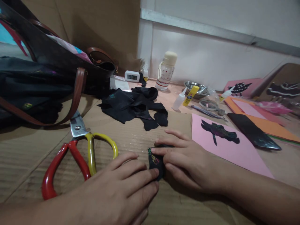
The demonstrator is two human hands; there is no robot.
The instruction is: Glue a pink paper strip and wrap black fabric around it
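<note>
A small black fabric piece [153, 164] with yellow, green and pink glitter specks lies on the cardboard between my hands. My left hand [133, 184] has its fingers stretched out, fingertips touching the near end of that fabric. From the other side my right hand [185, 159] rests on it, fingers apart, the index fingertip pressing near the top corner. Part of the fabric is hidden beneath my right fingers. Large scissors [91, 153] with one red and one yellow handle lie left of my left hand, partly covered by it. Beyond my hands sit crumpled black fabric scraps [126, 104].
A pink sheet [246, 159] bearing a black cutout [219, 132] lies right, beside a dark phone [254, 131]. Behind are a glue bottle [179, 100], a glue stick [191, 96], a metal bowl [202, 90] and a drink bottle [166, 72]. A handbag [93, 73] stands left.
</note>
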